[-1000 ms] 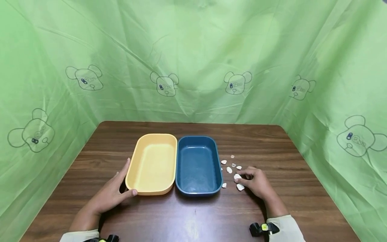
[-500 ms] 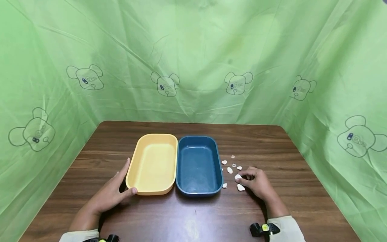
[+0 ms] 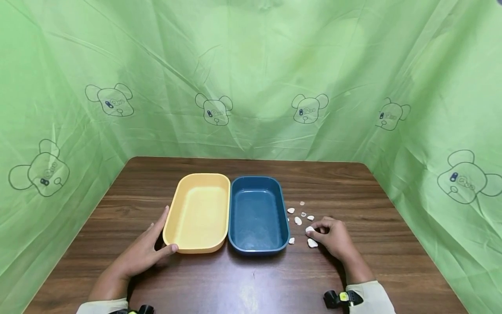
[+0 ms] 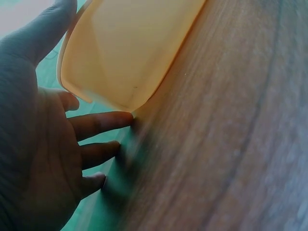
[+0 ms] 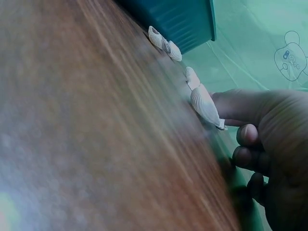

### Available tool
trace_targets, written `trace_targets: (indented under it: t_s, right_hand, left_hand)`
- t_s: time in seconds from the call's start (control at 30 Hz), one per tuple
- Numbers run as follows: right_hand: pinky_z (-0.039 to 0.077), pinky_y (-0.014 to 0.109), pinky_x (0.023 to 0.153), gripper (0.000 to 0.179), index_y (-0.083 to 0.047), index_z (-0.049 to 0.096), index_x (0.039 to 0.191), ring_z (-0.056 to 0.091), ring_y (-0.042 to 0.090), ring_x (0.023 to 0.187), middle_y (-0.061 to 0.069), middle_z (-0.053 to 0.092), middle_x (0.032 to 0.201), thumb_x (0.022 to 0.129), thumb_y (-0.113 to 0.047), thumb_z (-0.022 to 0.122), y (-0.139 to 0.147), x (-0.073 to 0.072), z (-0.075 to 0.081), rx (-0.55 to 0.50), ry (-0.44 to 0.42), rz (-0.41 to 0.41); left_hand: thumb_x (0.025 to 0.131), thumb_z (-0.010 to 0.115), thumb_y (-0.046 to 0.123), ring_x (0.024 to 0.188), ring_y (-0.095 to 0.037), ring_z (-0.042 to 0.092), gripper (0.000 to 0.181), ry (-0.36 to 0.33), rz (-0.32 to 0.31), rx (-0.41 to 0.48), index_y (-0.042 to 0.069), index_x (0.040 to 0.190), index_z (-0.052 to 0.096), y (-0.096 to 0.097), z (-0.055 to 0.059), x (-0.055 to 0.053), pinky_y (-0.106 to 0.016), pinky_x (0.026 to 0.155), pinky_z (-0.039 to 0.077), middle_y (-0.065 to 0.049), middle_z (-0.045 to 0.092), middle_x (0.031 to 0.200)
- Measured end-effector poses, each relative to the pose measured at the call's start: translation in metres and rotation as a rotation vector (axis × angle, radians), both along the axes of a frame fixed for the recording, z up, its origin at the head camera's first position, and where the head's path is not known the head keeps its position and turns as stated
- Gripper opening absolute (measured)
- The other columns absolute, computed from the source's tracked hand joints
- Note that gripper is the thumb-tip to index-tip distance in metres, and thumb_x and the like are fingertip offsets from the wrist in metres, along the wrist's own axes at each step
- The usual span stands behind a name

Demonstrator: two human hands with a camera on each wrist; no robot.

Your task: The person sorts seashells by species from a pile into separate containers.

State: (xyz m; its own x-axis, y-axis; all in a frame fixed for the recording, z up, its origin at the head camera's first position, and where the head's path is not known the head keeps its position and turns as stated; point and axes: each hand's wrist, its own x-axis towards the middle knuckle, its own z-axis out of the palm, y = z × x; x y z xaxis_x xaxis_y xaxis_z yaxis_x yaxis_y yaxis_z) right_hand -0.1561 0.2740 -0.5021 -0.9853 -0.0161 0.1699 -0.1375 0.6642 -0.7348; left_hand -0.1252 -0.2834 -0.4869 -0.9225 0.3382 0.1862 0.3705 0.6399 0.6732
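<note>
In the head view my left hand (image 3: 143,253) rests against the near left corner of a yellow tray (image 3: 196,250). Its thumb lies at the rim, and its fingers spread along the outer wall, as the left wrist view also shows. To the right, my right hand (image 3: 335,237) pinches a white seashell (image 3: 309,230) low at the table, between thumb and fingertips. Whether that shell still touches the wood is unclear. A second seashell (image 3: 312,243) lies just below the thumb. From the right wrist, a ridged seashell (image 5: 204,104) appears before the fingers and partly hides them.
A blue tray (image 3: 259,251) stands directly right of the yellow one. Between it and my right hand lie several small shells, such as a white shell (image 3: 298,221) and a small shell (image 3: 291,240). Green cloth (image 3: 251,139) hangs around the wooden table (image 3: 251,288).
The pinched seashell has shifted very slightly to the right between the fingertips. Both hands and both trays hold nearly the same places.
</note>
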Motion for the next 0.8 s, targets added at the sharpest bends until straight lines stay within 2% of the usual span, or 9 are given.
trace_targets:
  t_s: [0.53,0.7,0.8]
  right_hand:
    - [0.040,0.022,0.062,0.009,-0.011,0.083,0.085,0.048,0.002,0.071,-0.007,0.054,0.074,0.085,-0.007,0.091,-0.0002,0.0014,0.0020,-0.012,0.058,-0.038]
    - [0.040,0.021,0.063,0.008,-0.011,0.083,0.086,0.048,0.001,0.071,-0.005,0.055,0.075,0.086,-0.009,0.091,-0.0006,0.0023,0.0052,-0.017,0.068,-0.057]
    - [0.040,0.021,0.064,0.008,-0.010,0.083,0.086,0.048,0.002,0.071,-0.003,0.055,0.076,0.087,-0.009,0.090,-0.0010,0.0035,0.0067,-0.015,0.070,-0.060]
  left_hand:
    - [0.095,0.083,0.029,0.154,-0.066,0.029,0.115,-0.005,-0.003,0.003,0.023,0.178,0.004,0.0003,0.0017,0.0019,-0.088,0.118,0.021,-0.035,0.023,0.176]
    - [0.095,0.083,0.030,0.154,-0.067,0.029,0.114,-0.003,-0.004,0.003,0.017,0.178,0.006,0.0015,0.0027,0.0023,-0.089,0.118,0.021,-0.035,0.024,0.176]
    - [0.095,0.084,0.030,0.154,-0.067,0.029,0.114,-0.003,-0.005,0.005,0.017,0.178,0.006,0.0022,0.0023,0.0028,-0.089,0.118,0.020,-0.035,0.024,0.176]
